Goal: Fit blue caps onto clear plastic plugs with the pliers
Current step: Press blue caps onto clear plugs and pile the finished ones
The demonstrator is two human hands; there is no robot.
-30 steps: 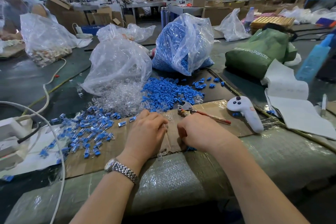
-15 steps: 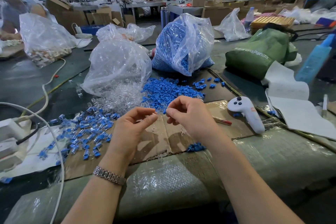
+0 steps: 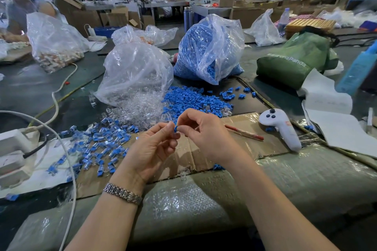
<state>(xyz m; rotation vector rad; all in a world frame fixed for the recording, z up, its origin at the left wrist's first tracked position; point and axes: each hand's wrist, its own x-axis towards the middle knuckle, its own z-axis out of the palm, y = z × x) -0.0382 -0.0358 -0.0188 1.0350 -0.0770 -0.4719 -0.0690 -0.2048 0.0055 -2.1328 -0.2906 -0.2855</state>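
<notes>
- Our two hands have lifted off the cardboard sheet [image 3: 240,128] and now meet in the air above it, where a second ago they lay curled low on it.
- Our right hand [image 3: 204,130] pinches a blue cap [image 3: 175,128] at its fingertips; our left hand [image 3: 153,146] meets it with thumb and forefinger, seemingly pinching a clear plug that we cannot make out.
- The pliers [image 3: 243,133] lie on the cardboard behind our right hand, only their red handles showing, and nobody holds them.
- We judge this to be the hand-start of a new piece: cap to plug first, the pliers squeeze not yet begun.
- Supplies sit close by on the bench [image 3: 306,179]: a loose heap of blue caps [image 3: 195,100] and a spill of clear plugs [image 3: 134,108] from their bags.
- A scatter of capped plugs [image 3: 98,146] lies to our left, suggesting a run well under way.
- A white controller [image 3: 281,128] rests on the cardboard to the right, clear of the work.
</notes>
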